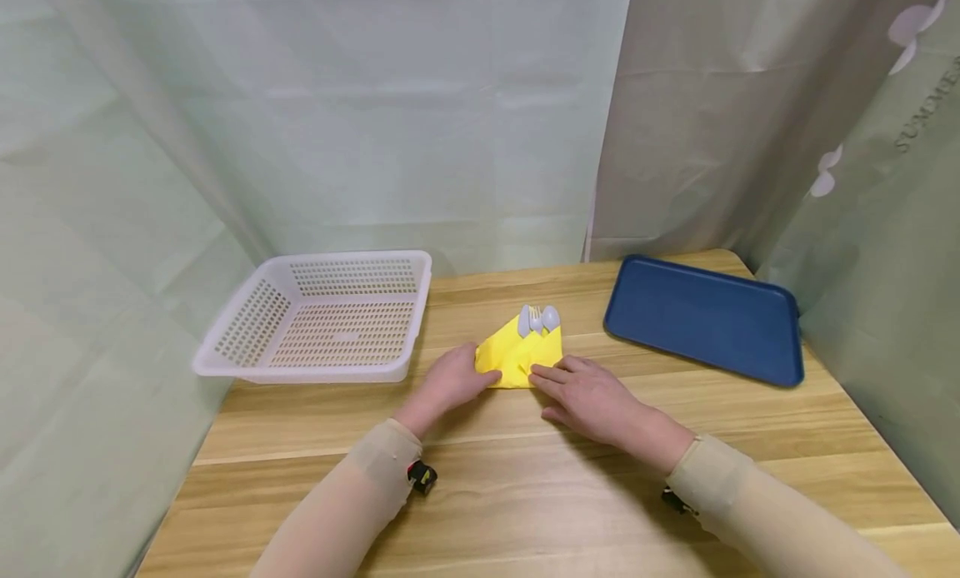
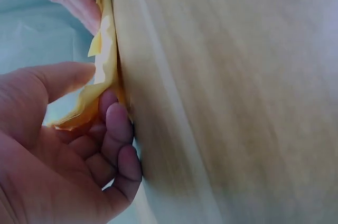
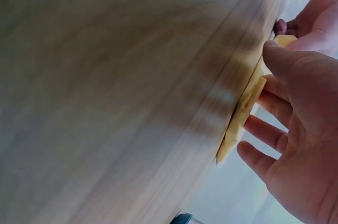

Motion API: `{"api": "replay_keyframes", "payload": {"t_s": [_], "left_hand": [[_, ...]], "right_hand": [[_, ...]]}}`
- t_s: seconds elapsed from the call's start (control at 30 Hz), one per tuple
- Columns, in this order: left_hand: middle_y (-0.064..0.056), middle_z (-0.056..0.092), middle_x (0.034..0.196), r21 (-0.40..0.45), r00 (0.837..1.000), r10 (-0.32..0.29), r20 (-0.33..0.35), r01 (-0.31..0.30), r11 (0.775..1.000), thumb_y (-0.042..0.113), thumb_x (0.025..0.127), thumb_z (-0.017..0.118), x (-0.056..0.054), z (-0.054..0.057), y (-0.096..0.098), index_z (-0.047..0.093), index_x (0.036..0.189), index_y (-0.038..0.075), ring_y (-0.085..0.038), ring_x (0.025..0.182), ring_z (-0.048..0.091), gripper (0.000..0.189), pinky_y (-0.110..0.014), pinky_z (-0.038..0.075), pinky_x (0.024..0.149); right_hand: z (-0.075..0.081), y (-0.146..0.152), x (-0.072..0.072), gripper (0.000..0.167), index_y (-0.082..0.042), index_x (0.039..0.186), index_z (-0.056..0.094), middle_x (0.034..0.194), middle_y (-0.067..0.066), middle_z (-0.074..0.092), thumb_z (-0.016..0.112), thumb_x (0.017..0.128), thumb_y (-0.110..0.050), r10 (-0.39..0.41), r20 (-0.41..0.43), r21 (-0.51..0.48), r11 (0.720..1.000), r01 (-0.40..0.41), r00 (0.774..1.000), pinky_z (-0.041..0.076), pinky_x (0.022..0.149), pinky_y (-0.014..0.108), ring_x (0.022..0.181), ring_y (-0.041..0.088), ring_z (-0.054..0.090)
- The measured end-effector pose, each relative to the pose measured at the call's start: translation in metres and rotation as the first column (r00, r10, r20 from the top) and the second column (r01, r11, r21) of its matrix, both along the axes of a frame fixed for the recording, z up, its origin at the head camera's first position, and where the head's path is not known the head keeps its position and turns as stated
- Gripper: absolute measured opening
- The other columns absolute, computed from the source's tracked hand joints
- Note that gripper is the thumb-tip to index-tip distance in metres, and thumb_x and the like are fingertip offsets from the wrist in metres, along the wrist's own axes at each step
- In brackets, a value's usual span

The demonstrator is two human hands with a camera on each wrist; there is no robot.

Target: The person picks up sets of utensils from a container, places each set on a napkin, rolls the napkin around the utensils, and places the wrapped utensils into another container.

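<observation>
A folded yellow napkin lies on the table, with the light grey heads of a knife, a fork and a spoon poking out of its far end. Their handles are hidden in the folds. My left hand pinches the napkin's left edge; in the left wrist view the thumb is above the napkin and curled fingers are beneath it. On the right side, my right hand presses the folds with extended fingers, also visible over the napkin in the right wrist view.
A white perforated plastic basket stands at the back left of the wooden table. At the back right lies a dark blue tray. Pale curtains hang behind and along both sides.
</observation>
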State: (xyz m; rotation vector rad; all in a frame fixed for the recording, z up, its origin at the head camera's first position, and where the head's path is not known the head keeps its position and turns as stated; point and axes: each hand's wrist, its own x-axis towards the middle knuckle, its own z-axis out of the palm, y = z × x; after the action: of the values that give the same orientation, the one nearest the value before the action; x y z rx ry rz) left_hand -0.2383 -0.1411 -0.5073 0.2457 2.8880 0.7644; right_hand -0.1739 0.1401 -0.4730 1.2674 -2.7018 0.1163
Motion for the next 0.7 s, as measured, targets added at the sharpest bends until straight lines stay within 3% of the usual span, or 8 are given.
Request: {"api": "replay_keyframes", "payload": {"t_s": [0.03,0.1,0.13,0.27,0.37,0.5,0.6,0.7], "left_hand": [[-0.006,0.075,0.105,-0.029,1.0,-0.007,-0.014,0.007,1.0,0.053,0.093,0.082,-0.003,-0.006,-0.001,0.073,0.122,0.006,-0.023,0.088,0.067,0.056,-0.046,0.058,0.083],[-0.006,0.074,0.1,-0.055,0.998,-0.042,-0.036,0.04,0.998,0.051,0.095,0.08,-0.002,-0.006,-0.001,0.076,0.114,0.006,-0.023,0.084,0.065,0.049,-0.047,0.057,0.078],[-0.005,0.071,0.095,-0.059,0.997,-0.052,-0.053,0.049,0.997,0.051,0.095,0.079,-0.004,-0.014,-0.002,0.076,0.109,0.008,-0.023,0.08,0.061,0.045,-0.045,0.055,0.074],[-0.012,0.071,0.101,-0.003,0.998,-0.054,-0.042,0.054,0.999,0.04,0.101,0.074,0.016,0.019,0.006,0.073,0.118,0.002,-0.028,0.085,0.061,0.042,-0.048,0.055,0.08],[-0.015,0.073,0.115,0.054,1.0,-0.023,-0.005,0.023,0.998,0.032,0.105,0.069,0.031,0.046,0.016,0.07,0.132,-0.002,-0.029,0.096,0.065,0.043,-0.051,0.057,0.094],[-0.016,0.072,0.127,0.131,1.0,-0.019,0.001,0.019,0.991,0.029,0.108,0.068,0.037,0.052,0.024,0.06,0.146,-0.003,-0.028,0.104,0.066,0.05,-0.05,0.056,0.106],[-0.014,0.072,0.125,0.201,1.0,-0.01,0.004,0.009,0.98,0.029,0.104,0.075,0.039,0.052,0.029,0.057,0.146,0.0,-0.025,0.102,0.066,0.054,-0.047,0.056,0.104],[-0.01,0.072,0.112,0.216,1.0,0.005,-0.006,-0.003,0.976,0.029,0.101,0.08,0.039,0.052,0.033,0.062,0.137,-0.001,-0.024,0.094,0.064,0.05,-0.044,0.058,0.094]], "right_hand": [[0.0,0.0,0.0,0.059,-0.009,0.154,0.066,0.157,0.006,0.064,0.077,0.105,-0.04,0.0,0.001,0.002,1.0,0.0,1.0,0.05,0.115,0.052,0.131,0.033,0.061],[0.0,0.0,0.0,0.059,-0.01,0.154,0.066,0.157,0.006,0.064,0.078,0.105,-0.04,0.002,0.0,0.002,1.0,-0.002,1.0,0.05,0.115,0.052,0.131,0.033,0.061],[0.0,0.0,0.0,0.059,-0.01,0.154,0.066,0.157,0.006,0.064,0.077,0.105,-0.04,0.001,0.001,0.002,1.0,-0.001,1.0,0.05,0.116,0.052,0.132,0.033,0.061],[0.0,0.0,-0.001,0.06,-0.01,0.155,0.065,0.157,0.006,0.064,0.077,0.105,-0.04,0.0,0.001,0.001,1.0,0.0,1.0,0.05,0.116,0.052,0.132,0.033,0.061],[0.001,0.0,0.0,0.06,-0.01,0.155,0.065,0.157,0.006,0.064,0.078,0.105,-0.04,-0.003,-0.001,0.001,1.0,0.003,1.0,0.05,0.116,0.052,0.131,0.033,0.061],[0.001,0.0,0.0,0.059,-0.01,0.154,0.066,0.156,0.006,0.064,0.078,0.105,-0.04,-0.003,0.001,-0.002,1.0,0.003,1.0,0.05,0.115,0.052,0.13,0.032,0.061],[0.001,0.0,0.001,0.059,-0.01,0.154,0.066,0.156,0.006,0.064,0.079,0.104,-0.039,-0.001,0.003,-0.005,1.0,0.001,1.0,0.05,0.115,0.052,0.13,0.033,0.062],[0.001,0.0,0.001,0.059,-0.009,0.154,0.066,0.156,0.007,0.064,0.079,0.104,-0.039,-0.003,0.008,-0.007,1.0,0.003,1.0,0.05,0.115,0.053,0.13,0.033,0.061]]}}
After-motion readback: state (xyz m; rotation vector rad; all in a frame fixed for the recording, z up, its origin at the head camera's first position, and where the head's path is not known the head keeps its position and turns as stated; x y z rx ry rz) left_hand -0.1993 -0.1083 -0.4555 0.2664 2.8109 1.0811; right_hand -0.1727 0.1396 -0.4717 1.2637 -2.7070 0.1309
